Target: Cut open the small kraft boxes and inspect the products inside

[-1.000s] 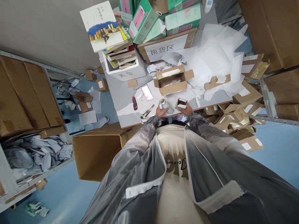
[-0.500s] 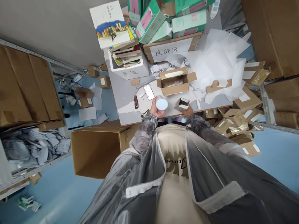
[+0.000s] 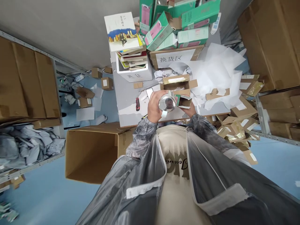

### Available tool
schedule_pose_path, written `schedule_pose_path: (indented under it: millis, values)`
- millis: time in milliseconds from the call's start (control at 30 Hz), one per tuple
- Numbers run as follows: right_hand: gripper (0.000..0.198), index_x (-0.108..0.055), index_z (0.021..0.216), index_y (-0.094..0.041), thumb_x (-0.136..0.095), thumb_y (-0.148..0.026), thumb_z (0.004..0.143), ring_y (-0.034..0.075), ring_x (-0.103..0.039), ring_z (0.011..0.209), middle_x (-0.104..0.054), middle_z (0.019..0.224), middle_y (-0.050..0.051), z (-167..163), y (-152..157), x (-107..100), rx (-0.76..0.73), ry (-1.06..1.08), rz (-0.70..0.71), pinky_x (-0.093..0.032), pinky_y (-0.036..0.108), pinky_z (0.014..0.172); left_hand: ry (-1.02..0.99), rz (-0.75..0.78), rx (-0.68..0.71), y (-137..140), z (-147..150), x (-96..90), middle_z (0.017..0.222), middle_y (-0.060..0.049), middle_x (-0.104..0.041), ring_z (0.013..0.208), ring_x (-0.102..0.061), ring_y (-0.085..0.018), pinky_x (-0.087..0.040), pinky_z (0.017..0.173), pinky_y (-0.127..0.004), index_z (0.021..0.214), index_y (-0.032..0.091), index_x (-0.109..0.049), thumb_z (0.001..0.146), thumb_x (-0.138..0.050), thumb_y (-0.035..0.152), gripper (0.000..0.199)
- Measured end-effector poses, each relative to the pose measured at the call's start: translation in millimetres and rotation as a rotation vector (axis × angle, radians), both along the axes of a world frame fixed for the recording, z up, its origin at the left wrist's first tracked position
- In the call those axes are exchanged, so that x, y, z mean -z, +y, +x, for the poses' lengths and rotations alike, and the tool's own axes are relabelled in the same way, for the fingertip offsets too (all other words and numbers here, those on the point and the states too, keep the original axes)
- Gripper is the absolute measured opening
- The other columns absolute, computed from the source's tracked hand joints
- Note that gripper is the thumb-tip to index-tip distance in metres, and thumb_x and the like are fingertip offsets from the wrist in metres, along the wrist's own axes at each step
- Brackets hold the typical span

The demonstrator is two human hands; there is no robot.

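My left hand is closed round a cup, whose round, shiny metallic end faces up at me. A small white tab sticks out from its lower edge. In my right hand is a small green carton, its open end turned towards me. Cup and carton are close together above the table's front edge. Behind them stands an open brown cardboard box. Left of my left hand lie a red-and-black cutter and a phone with a white screen.
On the table, a white bin of books stands back left, green cartons at the back. White foam sheets cover the right. A large open carton is at my left, cardboard boxes at my right.
The cup has been raised and turned; its pale blue end faced me before, the shiny one now. The green carton has come closer to it. My view has shifted slightly.
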State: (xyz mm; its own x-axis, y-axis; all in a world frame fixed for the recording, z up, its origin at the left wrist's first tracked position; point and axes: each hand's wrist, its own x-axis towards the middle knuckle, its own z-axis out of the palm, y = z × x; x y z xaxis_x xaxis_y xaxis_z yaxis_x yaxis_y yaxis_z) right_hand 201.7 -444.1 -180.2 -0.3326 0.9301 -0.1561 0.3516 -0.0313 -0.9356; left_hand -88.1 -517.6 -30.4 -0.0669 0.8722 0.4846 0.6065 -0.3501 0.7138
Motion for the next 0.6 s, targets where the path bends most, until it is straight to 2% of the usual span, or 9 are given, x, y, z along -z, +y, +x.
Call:
schedule_pose_path:
  millis: [133, 200, 267, 333, 433, 533, 600]
  values:
    - [0.104, -0.068, 0.175, -0.036, -0.101, -0.088, 0.091, 0.050, -0.063, 0.174, -0.072, 0.178, 0.014, 4, 16, -29, -0.054, 0.079, 0.157, -0.046, 0.071, 0.157, 0.045, 0.030, 0.037, 3, 5, -31.6, 0.159, -0.016, -0.085, 0.149, -0.083, -0.041, -0.068, 0.131, -0.067, 0.166, 0.033, -0.073, 0.121, -0.073, 0.080, 0.066]
    - [0.095, -0.072, 0.170, -0.034, -0.104, -0.079, 0.093, 0.050, -0.059, 0.178, -0.070, 0.180, 0.014, 7, 23, -35, -0.145, 0.094, 0.229, -0.042, 0.069, 0.161, 0.036, 0.059, 0.041, 5, 5, -37.1, 0.158, -0.016, -0.086, 0.148, -0.083, -0.039, -0.067, 0.131, -0.066, 0.166, 0.032, -0.074, 0.126, -0.067, 0.075, 0.059]
    - [0.082, -0.074, 0.167, -0.032, -0.101, -0.068, 0.098, 0.048, -0.053, 0.184, -0.067, 0.183, 0.014, 8, 29, -28, -0.219, 0.070, 0.266, -0.036, 0.067, 0.164, 0.030, 0.077, 0.027, 7, 4, -35.1, 0.157, -0.016, -0.086, 0.147, -0.083, -0.040, -0.067, 0.130, -0.065, 0.165, 0.032, -0.074, 0.125, -0.068, 0.077, 0.061]
    - [0.073, -0.076, 0.163, -0.029, -0.096, -0.058, 0.099, 0.047, -0.052, 0.185, -0.065, 0.185, 0.016, 5, 30, -10, -0.264, 0.023, 0.253, -0.035, 0.066, 0.164, 0.020, 0.097, 0.019, 9, 4, -27.9, 0.156, -0.015, -0.086, 0.145, -0.084, -0.040, -0.068, 0.128, -0.065, 0.165, 0.033, -0.074, 0.120, -0.074, 0.081, 0.066]
    - [0.076, -0.079, 0.154, -0.025, -0.099, -0.050, 0.085, 0.049, -0.060, 0.176, -0.071, 0.175, 0.021, -4, 23, 33, -0.313, -0.097, 0.099, -0.043, 0.069, 0.158, -0.004, 0.093, 0.033, 9, 6, -14.2, 0.154, -0.015, -0.086, 0.141, -0.084, -0.040, -0.069, 0.127, -0.062, 0.166, 0.033, -0.072, 0.115, -0.084, 0.080, 0.071]
    - [0.076, -0.079, 0.145, -0.026, -0.100, -0.040, 0.074, 0.049, -0.065, 0.168, -0.079, 0.162, 0.021, -9, 7, 73, -0.331, -0.193, -0.074, -0.045, 0.071, 0.154, 0.006, 0.005, 0.035, 3, 9, -4.7, 0.152, -0.016, -0.086, 0.141, -0.084, -0.040, -0.068, 0.127, -0.062, 0.163, 0.030, -0.074, 0.113, -0.086, 0.079, 0.071]
    - [0.072, -0.078, 0.142, -0.026, -0.098, -0.037, 0.074, 0.046, -0.064, 0.168, -0.080, 0.159, 0.020, -8, -5, 90, -0.299, -0.200, -0.111, -0.044, 0.068, 0.155, 0.018, -0.046, 0.042, -2, 10, -1.6, 0.150, -0.017, -0.086, 0.142, -0.083, -0.041, -0.068, 0.127, -0.062, 0.160, 0.029, -0.075, 0.111, -0.088, 0.080, 0.072]
